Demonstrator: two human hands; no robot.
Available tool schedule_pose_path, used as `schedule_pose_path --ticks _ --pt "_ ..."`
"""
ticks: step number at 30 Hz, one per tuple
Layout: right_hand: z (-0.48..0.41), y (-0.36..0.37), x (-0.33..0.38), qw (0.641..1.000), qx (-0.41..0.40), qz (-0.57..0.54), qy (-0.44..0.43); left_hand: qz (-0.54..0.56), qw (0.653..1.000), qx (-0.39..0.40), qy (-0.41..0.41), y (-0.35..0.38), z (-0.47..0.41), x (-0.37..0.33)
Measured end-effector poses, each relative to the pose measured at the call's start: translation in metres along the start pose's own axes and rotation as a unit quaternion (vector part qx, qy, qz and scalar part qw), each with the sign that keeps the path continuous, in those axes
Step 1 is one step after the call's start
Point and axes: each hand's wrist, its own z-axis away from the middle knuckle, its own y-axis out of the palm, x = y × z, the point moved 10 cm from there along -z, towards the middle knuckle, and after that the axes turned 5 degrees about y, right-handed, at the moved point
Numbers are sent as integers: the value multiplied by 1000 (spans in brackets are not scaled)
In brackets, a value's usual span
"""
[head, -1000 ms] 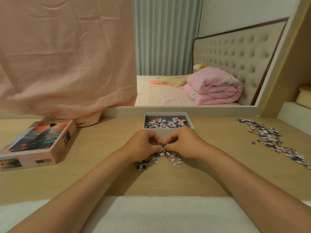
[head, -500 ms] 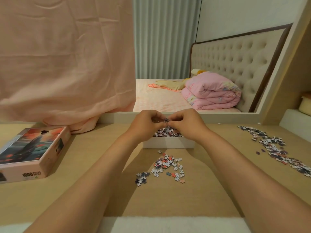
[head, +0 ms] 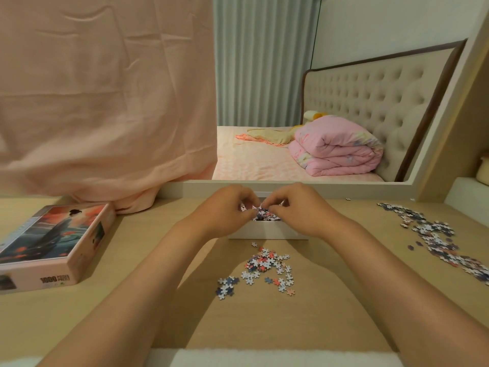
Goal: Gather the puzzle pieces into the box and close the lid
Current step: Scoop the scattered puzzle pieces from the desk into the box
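both hands [head: 260, 207] over box [head: 267, 231], fingertips pinched together on puzzle pieces [head: 260, 211].

Box [head: 267, 231] interior mostly behind hands, right pieces [head: 436, 234] edge-cropped

Beyond the wooden bench [head: 344, 327], perhaps seen in a mirror, a bed [head: 254, 165] with tufted headboard [head: 370, 94] faces grey-green curtains [head: 262, 62].

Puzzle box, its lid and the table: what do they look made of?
White box: likely matte cardboard, with thin flat walls. Printed lid: probably the same board with a smooth printed covering; picture and lettering wrap its sides. Table: pale wood or wood-look laminate, low sheen, faint grain; which one is unclear.
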Motion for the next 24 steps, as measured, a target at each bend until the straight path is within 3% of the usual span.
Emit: schedule_pose_path --ticks 3,6,9,12,18,21,24 --pt "16 25 12 994 94 45 -20 -5 990 140 -32 10 23 -4" --pt "35 54 11 981 171 89 -19 -38 948 302 -96 28 59 3" --pt "47 76 10 966 204 154 -43 -81 919 362 -132 31 84 11" --pt "52 79 8 962 207 173 -42 -92 922 354 -123 33 88 14" --pt "57 44 6 980 177 85 -18 -42 959 269 -82 40 73 8" --pt "61 38 -12 966 209 150 25 -46 969 231 -72 39 65 3" --pt "70 51 -25 938 272 211 45 -70 966 242 -55 45 62 -4"
